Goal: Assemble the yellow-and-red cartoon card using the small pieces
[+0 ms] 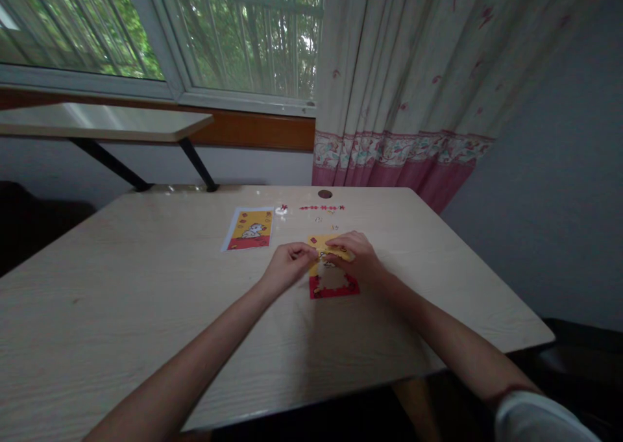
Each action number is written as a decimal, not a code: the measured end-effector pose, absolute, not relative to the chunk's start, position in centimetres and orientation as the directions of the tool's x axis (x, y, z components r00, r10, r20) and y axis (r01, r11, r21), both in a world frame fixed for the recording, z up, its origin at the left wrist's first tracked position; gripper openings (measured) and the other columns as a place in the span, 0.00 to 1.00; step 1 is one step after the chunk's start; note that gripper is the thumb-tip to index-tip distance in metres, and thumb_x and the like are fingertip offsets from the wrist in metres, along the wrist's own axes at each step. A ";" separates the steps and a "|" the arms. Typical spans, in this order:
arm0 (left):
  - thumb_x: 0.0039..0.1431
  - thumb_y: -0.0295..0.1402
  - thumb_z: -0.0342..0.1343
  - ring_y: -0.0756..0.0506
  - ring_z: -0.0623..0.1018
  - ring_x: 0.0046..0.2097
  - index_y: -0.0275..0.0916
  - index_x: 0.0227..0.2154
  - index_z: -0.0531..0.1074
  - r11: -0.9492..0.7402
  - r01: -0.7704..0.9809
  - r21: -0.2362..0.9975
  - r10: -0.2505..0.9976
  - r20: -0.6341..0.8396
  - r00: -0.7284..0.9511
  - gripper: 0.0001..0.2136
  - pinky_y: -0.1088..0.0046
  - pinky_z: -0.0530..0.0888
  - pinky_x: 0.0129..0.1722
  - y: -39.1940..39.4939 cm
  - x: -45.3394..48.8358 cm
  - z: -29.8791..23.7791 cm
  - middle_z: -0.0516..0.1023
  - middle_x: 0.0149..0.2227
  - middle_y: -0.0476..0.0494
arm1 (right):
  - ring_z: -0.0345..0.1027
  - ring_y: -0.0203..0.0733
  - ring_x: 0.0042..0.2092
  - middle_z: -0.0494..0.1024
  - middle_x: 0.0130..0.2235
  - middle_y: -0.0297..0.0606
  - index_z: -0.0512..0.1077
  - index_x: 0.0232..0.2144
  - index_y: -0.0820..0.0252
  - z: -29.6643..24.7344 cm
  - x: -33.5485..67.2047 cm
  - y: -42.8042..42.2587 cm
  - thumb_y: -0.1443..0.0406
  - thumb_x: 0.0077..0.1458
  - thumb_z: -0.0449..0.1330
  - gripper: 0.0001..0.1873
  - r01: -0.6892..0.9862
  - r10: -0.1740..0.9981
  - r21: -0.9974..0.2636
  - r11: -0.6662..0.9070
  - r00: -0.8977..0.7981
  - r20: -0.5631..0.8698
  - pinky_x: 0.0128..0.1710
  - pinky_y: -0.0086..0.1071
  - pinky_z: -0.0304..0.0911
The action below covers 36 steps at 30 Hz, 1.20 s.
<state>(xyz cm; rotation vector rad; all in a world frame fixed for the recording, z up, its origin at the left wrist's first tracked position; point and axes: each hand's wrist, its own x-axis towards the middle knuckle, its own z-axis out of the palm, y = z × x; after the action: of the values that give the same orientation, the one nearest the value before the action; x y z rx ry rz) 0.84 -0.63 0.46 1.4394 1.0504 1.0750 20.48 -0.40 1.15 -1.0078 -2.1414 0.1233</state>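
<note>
Near the middle of the bench (170,312): puzzle (335,293), lying flat, yellow above and red below, gap inside baring the benchtop.
Left hand (289,263): at the puzzle's left edge, thumb and fingers drawn together; cannot tell if grasping a piece.
Right hand (359,257): over the puzzle's upper right part, fingers bent; cannot tell if grasping anything.
Picture sheet (250,229): flat, left of the puzzle, printed with a white animal.
Red pieces (324,208): in a row beyond the puzzle.
Pale pieces (335,227): between row and puzzle.
Curtain (403,91): behind the bench, pink along the bottom.
</note>
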 end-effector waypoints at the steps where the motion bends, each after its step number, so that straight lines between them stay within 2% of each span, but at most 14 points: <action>1: 0.45 0.37 0.58 0.50 0.73 0.27 0.34 0.24 0.75 -0.108 0.067 0.992 0.970 0.090 0.227 0.10 0.74 0.68 0.29 -0.6 0.8 0.5 0.77 0.25 0.45 | 0.67 0.41 0.39 0.77 0.36 0.40 0.74 0.37 0.57 1.2 20.5 -0.4 0.52 0.53 0.57 0.17 0.639 0.695 -0.356 0.681 -0.414 0.588 0.41 0.35 0.57; 7: 0.47 0.38 0.57 0.49 0.73 0.27 0.34 0.25 0.75 -0.124 0.126 0.984 0.963 0.089 0.255 0.11 0.73 0.70 0.31 -0.6 0.7 0.2 0.78 0.26 0.44 | 0.67 0.40 0.38 0.77 0.34 0.38 0.74 0.35 0.56 1.6 20.5 -0.6 0.52 0.56 0.54 0.16 0.668 0.679 -0.274 0.692 -0.473 0.561 0.40 0.34 0.54; 10: 0.51 0.37 0.54 0.47 0.74 0.31 0.34 0.29 0.75 -0.213 0.229 0.950 0.954 0.152 0.259 0.11 0.71 0.70 0.34 -0.5 0.2 0.3 0.79 0.30 0.42 | 0.66 0.41 0.39 0.76 0.35 0.39 0.74 0.34 0.56 1.4 20.8 -0.5 0.53 0.56 0.54 0.15 0.680 0.696 -0.278 0.678 -0.474 0.539 0.41 0.34 0.53; 12: 0.53 0.35 0.52 0.46 0.74 0.34 0.36 0.31 0.76 -0.334 0.376 0.864 0.929 0.234 0.287 0.10 0.68 0.70 0.37 -0.4 -0.5 0.6 0.79 0.32 0.41 | 0.66 0.41 0.40 0.76 0.35 0.39 0.74 0.34 0.56 0.9 21.0 -0.4 0.54 0.54 0.56 0.14 0.687 0.718 -0.293 0.665 -0.480 0.504 0.42 0.34 0.53; 14: 0.53 0.31 0.51 0.45 0.73 0.37 0.37 0.31 0.76 -0.466 0.514 0.720 0.879 0.313 0.359 0.09 0.66 0.69 0.40 -0.4 -1.2 0.8 0.78 0.33 0.42 | 0.66 0.41 0.40 0.77 0.35 0.38 0.74 0.33 0.56 0.3 21.1 -0.2 0.55 0.53 0.58 0.12 0.685 0.734 -0.308 0.660 -0.501 0.459 0.42 0.34 0.53; 16: 0.53 0.27 0.50 0.45 0.72 0.38 0.38 0.33 0.76 -0.561 0.580 0.590 0.825 0.349 0.444 0.10 0.64 0.68 0.41 -0.4 -1.7 0.9 0.77 0.33 0.42 | 0.66 0.41 0.40 0.77 0.34 0.37 0.74 0.33 0.56 -0.3 21.1 0.0 0.57 0.52 0.60 0.10 0.680 0.743 -0.321 0.659 -0.520 0.421 0.41 0.34 0.53; 19: 0.52 0.23 0.48 0.44 0.70 0.40 0.39 0.38 0.76 -0.656 0.595 0.464 0.753 0.353 0.555 0.14 0.65 0.68 0.42 -0.6 -1.9 0.9 0.74 0.35 0.42 | 0.65 0.41 0.40 0.77 0.34 0.36 0.74 0.31 0.55 -0.8 20.9 0.0 0.58 0.50 0.61 0.08 0.681 0.750 -0.329 0.654 -0.526 0.401 0.41 0.34 0.53; 25: 0.54 0.22 0.46 0.43 0.67 0.41 0.42 0.43 0.74 -0.748 0.593 0.297 0.663 0.297 0.688 0.18 0.65 0.68 0.42 -0.8 -1.6 0.7 0.71 0.37 0.41 | 0.64 0.42 0.41 0.76 0.35 0.37 0.74 0.33 0.55 -1.0 21.0 0.2 0.58 0.50 0.61 0.09 0.693 0.761 -0.327 0.643 -0.529 0.375 0.42 0.34 0.53; 36: 0.57 0.24 0.47 0.43 0.67 0.42 0.42 0.43 0.73 -0.765 0.619 0.176 0.643 0.245 0.725 0.15 0.65 0.67 0.41 -1.2 -1.2 1.0 0.69 0.38 0.40 | 0.64 0.39 0.41 0.76 0.38 0.35 0.74 0.33 0.55 -0.6 21.1 0.1 0.64 0.52 0.59 0.06 0.648 0.733 -0.345 0.679 -0.580 0.354 0.44 0.35 0.53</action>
<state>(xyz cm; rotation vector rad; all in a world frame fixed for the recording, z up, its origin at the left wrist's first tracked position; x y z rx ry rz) -1.25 -1.24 1.05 2.8414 1.0411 0.4510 21.12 0.13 -0.58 -1.0687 -2.4206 0.2445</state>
